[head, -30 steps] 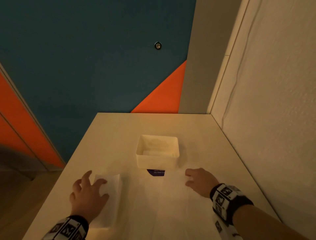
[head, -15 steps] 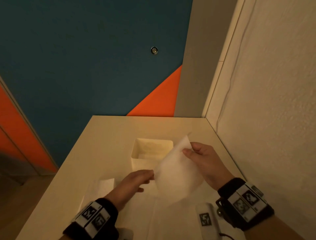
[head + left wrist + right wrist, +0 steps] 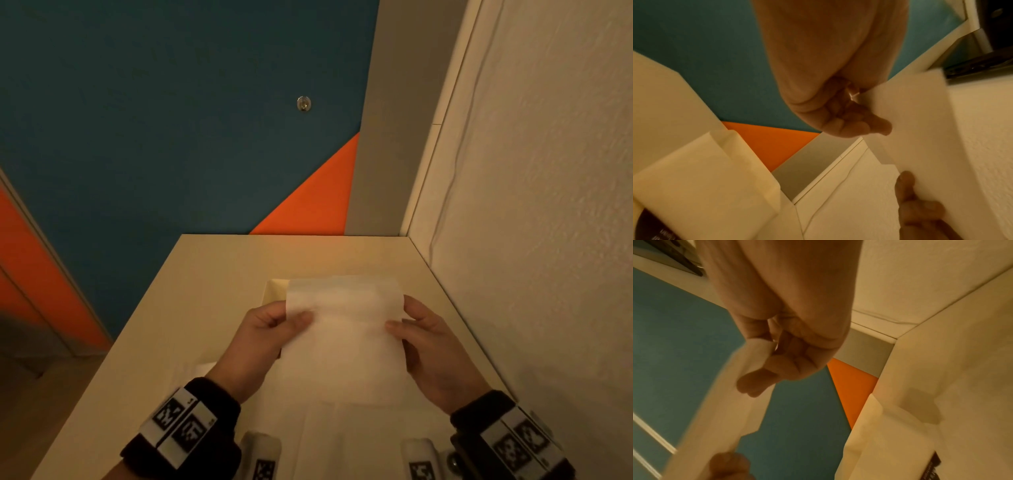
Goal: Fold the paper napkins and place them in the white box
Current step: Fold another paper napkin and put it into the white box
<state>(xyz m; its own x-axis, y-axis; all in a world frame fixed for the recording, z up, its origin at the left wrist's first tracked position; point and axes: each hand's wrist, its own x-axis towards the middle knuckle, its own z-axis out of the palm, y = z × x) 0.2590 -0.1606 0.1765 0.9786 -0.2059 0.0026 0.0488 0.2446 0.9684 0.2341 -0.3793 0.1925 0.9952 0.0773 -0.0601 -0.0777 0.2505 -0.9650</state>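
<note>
Holding one paper napkin (image 3: 342, 329) up off the surface (image 3: 212, 274), both hands are clamped on it; the left hand (image 3: 263, 334) pinches its edge at 9 o'clock and the right hand (image 3: 426, 337) pinches the opposite edge at 3 o'clock, thumbs on the near face and fingers curled behind, as the wrist views confirm; nearest the body, more pale napkin sheets (image 3: 329, 442) lie flat toward 6 o'clock, though their edges blur into the surface in the dim warm light and their count cannot be told; the grip at both side edges likely keeps the thin sheet taut and square so a fold can be made cleanly, so folding looks barely begun; beyond the raised sheet, toward 12 o'clock, the white box (image 3: 274, 291) shows only its left corner, the rest hidden behind the napkin, so what it holds cannot be seen; a further pale sheet (image 3: 202, 370) peeks out behind the left wrist, mostly covered.
</note>
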